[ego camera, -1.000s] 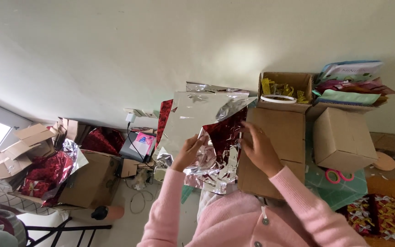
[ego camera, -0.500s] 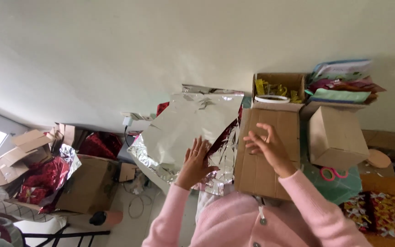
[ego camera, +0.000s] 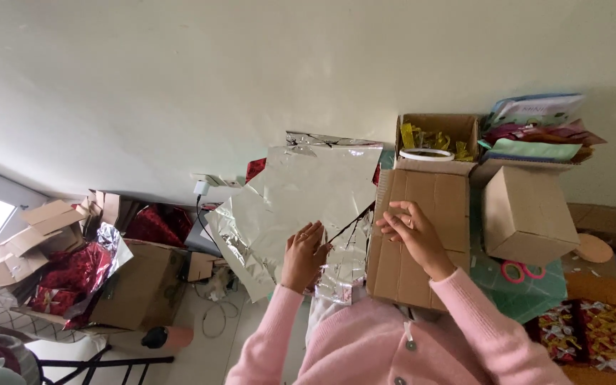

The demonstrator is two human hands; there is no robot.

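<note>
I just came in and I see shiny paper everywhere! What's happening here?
A person in a pink sweater is handling a big sheet of silver wrapping foil. The left hand presses flat on the foil, and the right hand rests on a flat brown cardboard box beside it. Pink scissors lie on a green mat nearby, and a roll of tape sits on the rim of an open box behind.

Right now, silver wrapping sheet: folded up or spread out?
Spread out. The silver sheet lies mostly flat and open beside the cardboard box, with the left hand pressing its lower edge; creases show, no folds stacked.
</note>
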